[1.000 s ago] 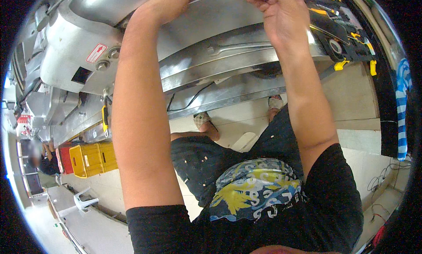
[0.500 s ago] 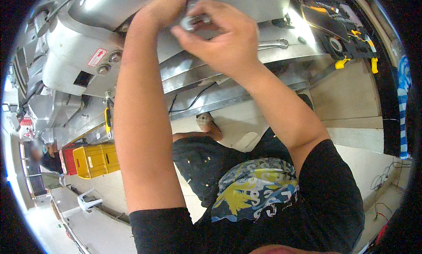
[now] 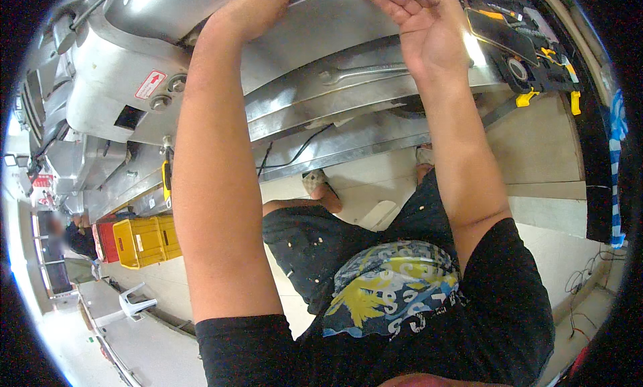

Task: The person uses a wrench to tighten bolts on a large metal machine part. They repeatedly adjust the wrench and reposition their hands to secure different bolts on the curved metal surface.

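Observation:
My left hand (image 3: pixel 262 11) reaches to the top edge, against the grey metal machine body (image 3: pixel 348 29); its fingers are cut off or hidden. To its right, my right hand (image 3: pixel 434 39) is raised with the bare palm showing and the fingers loosely bent toward the left. Its upper part is cut by the frame edge, and nothing shows in the palm. Below, a combination wrench (image 3: pixel 365 71) lies on the metal ledge, its far end hidden behind my right wrist.
A black tool tray (image 3: pixel 516 49) with yellow-handled tools stands at the right. At the left is a rounded machine housing (image 3: pixel 100 86) with bolts. Yellow (image 3: pixel 144 243) and red crates (image 3: pixel 105 242) stand beyond my left arm, near another person (image 3: pixel 79 240). A black cable (image 3: pixel 298 152) hangs below the ledge.
My right hand has moved up and right, away from my left hand. The shiny ring-shaped metal part it pinched is no longer visible. The wrench's open end has come into view.

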`<move>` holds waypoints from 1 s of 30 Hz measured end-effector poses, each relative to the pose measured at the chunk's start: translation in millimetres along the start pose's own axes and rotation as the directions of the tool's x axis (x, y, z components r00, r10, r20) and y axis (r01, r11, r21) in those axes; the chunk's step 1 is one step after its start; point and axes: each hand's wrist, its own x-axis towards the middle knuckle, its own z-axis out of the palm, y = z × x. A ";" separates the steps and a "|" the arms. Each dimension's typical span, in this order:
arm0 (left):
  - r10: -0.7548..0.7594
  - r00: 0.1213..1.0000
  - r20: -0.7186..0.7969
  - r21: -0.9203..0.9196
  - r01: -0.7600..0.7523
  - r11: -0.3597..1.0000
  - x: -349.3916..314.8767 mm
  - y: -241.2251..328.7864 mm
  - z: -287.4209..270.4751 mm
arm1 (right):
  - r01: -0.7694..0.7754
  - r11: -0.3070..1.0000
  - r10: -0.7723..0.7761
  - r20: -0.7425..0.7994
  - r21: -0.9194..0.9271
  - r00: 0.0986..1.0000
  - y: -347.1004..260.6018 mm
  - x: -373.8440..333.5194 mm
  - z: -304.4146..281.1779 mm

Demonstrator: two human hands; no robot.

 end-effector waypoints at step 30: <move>-0.016 0.999 -0.028 -0.124 0.012 0.992 -6.1 0.0 -10.1 | 0.699 0.435 -0.295 0.644 -0.567 0.706 57.3 -48.6 57.2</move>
